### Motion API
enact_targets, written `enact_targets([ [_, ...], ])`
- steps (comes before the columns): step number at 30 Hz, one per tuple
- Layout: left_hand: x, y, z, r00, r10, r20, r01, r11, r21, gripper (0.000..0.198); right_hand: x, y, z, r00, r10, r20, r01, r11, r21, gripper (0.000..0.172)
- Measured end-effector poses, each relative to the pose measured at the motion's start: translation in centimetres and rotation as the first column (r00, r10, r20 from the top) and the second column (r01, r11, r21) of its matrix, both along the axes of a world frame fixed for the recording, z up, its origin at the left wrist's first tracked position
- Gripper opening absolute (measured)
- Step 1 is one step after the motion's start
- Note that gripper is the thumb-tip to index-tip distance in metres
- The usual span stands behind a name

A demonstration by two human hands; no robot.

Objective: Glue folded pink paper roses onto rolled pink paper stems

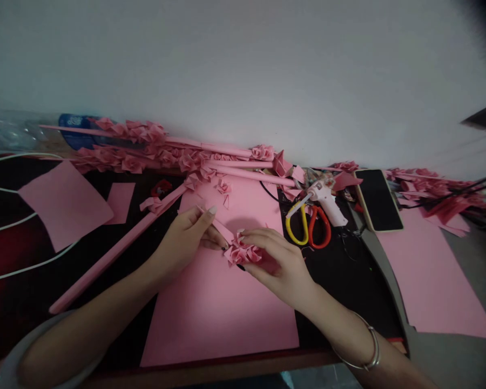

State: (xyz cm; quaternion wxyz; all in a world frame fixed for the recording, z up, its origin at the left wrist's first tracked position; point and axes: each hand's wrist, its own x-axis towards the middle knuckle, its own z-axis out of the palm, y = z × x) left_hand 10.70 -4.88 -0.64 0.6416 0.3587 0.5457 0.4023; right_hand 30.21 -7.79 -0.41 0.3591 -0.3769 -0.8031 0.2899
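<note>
Between my two hands is a pink folded paper flower cluster (243, 254) on a thin rolled-paper stem (222, 228). My left hand (194, 229) pinches the stem between thumb and fingers, left of the blossoms. My right hand (281, 262) is closed around the right side of the blossoms, its thumb below and its fingers above. Both are held over a large pink paper sheet (222, 319) lying on the dark table. Beyond them on that sheet rests a small loose paper flower (223, 187). My palms and some fingertips are hidden.
Scissors with yellow and red handles (319, 229) lie right, beside a white glue gun (328, 202). Paper flower stems (146, 132) line the wall. A long paper tube (117, 262) slants at left, near a pink square (67, 205). A phone (379, 201) rests on more pink paper (437, 286).
</note>
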Motion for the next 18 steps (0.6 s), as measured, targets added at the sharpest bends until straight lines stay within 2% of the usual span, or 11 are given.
enact_targets([
  [18, 0.15, 0.03, 0.38, 1.000, 0.020, -0.013, -0.020, 1.000, -0.011, 0.027, -0.08, 0.01, 0.03, 1.000, -0.007, -0.002, 0.007, 1.000, 0.011, 0.033],
])
